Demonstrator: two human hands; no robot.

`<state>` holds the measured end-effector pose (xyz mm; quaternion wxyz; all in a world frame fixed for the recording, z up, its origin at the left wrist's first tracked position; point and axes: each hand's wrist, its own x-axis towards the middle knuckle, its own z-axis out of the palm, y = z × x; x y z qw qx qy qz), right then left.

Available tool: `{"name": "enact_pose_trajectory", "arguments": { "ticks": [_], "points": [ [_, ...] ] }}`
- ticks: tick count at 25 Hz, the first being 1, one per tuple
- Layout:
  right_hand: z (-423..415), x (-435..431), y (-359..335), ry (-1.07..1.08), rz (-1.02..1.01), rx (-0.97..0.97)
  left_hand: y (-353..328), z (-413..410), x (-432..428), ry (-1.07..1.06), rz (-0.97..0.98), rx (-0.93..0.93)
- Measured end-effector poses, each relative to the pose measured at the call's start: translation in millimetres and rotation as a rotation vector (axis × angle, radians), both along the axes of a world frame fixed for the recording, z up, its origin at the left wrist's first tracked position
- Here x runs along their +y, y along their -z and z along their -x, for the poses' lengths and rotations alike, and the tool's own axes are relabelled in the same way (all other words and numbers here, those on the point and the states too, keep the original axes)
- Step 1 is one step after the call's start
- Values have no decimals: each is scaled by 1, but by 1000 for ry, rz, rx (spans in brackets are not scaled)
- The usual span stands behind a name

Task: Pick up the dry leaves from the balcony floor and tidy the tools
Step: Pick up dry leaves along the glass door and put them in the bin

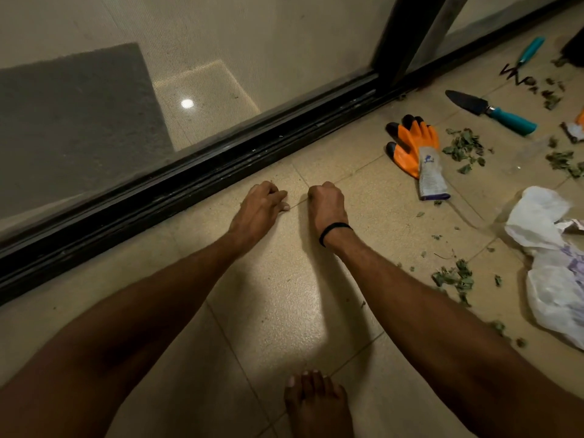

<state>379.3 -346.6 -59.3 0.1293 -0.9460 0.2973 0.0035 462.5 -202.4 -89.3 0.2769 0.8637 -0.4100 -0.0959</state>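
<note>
**Barefoot by the door track, leaves not yet gathered**

Our bare foot (316, 403) stands on the beige tiled balcony floor (284, 295) at the bottom of the view, with both forearms reaching forward past it. Our left hand (264, 200) and right hand (327, 200) rest close together on the tiles, just beside the black sliding-door track (189, 188). The left has its fingers curled under and the thumb out. The right is balled into a fist, with a thin black band (333, 232) at its wrist. We see nothing held in either.

The dry green-brown leaves lie well off to our right. One heap (463, 150) sits just beside the pair of orange-and-black work gloves with grey cuffs (414, 147). Another (455, 278) lies near the crumpled white plastic bag (550, 254). More scraps are scattered around the teal-handled black claw rake (521, 61). The black-bladed trowel with a teal handle (493, 112) lies between the gloves and the rake.

We judge the leaf-gathering step to be in hand, with most of it left to do. The tiles under our hands look almost bare. The next move calls for shifting right, uncurling a hand over the nearest heap and scooping gently, since the scraps look brittle and small. The other hand would need to hold the bag's mouth wide. The tools and gloves can wait until the floor is clean.
</note>
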Motion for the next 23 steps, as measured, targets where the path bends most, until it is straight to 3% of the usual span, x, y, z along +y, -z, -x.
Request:
{"name": "enact_pose_trajectory", "arguments": {
  "ticks": [3, 7, 10, 15, 23],
  "points": [
    [-5, -2, -4, 139, -160, -52, -1, 11, -2, -60, 42, -28],
    [-5, -9, -13, 409, -559, -188, -3, 21, -4, -62, 2, -72],
    [-4, -3, -19, 515, -704, -233, -5, 26, -8, -109, -62, -94],
    [-17, 18, -33, 562, -813, -304, -16, 22, -5, -238, -87, -2],
    [-52, 72, -70, 437, -821, -355, -81, -5, 50, -587, 149, 265]
  ]
}}
